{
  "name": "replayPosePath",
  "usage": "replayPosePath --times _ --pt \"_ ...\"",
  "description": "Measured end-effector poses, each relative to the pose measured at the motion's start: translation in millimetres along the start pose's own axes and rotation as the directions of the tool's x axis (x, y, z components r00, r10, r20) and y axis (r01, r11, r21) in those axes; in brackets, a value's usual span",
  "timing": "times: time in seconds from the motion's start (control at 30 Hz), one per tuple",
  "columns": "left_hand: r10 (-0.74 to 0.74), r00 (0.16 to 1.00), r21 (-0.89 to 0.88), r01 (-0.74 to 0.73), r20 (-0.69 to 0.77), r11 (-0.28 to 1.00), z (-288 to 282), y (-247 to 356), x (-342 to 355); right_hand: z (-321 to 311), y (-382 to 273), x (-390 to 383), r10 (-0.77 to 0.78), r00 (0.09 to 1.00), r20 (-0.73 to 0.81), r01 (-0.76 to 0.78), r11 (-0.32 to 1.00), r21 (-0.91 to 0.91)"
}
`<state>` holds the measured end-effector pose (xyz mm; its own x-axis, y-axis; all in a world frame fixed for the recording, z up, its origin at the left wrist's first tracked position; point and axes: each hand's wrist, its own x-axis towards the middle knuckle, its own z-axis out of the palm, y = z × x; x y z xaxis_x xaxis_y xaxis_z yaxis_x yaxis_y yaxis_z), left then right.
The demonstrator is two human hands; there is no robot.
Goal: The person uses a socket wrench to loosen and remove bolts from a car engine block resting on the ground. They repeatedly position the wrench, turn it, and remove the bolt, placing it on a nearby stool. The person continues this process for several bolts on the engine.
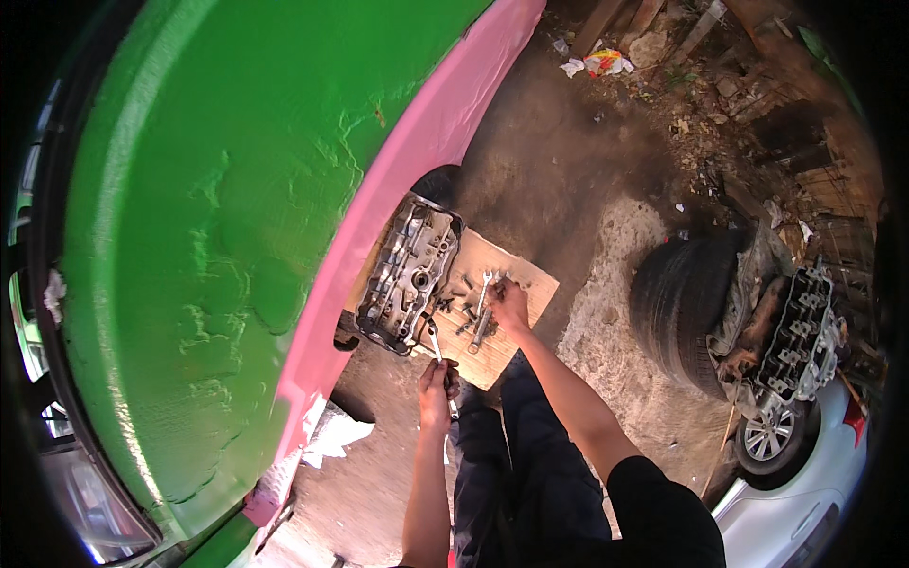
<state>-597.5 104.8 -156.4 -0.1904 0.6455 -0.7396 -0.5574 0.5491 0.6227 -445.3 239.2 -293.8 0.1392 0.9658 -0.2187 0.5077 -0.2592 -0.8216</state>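
My left hand (438, 390) is closed around a wrench (436, 343), whose head points up toward the lower right edge of an engine cylinder head (383, 293). On a piece of cardboard (535, 282), my right hand (508, 305) is down with its fingers bent together beside a silver spanner (485, 287). What the right fingertips pinch, if anything, is hidden. Another spanner (478, 333) lies just below that hand. Several small dark bolts (460, 308) are scattered between the cylinder head and the right hand.
A green and pink vehicle body (246, 189) rises close on the left. To the right stand a worn tyre (684, 308) and a second cylinder head (800, 336), with a light-coloured car (805, 492) below them. Rubbish and wood (686, 104) litter the far right ground.
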Motion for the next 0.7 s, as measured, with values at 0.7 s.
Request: replayPosePath --times 0.7 --pt "-0.175 0.793 0.397 -0.092 0.584 0.913 56.7 48.1 -168.4 -237.9 -101.0 -291.2 0.352 0.916 -0.194 -0.13 0.716 0.686"
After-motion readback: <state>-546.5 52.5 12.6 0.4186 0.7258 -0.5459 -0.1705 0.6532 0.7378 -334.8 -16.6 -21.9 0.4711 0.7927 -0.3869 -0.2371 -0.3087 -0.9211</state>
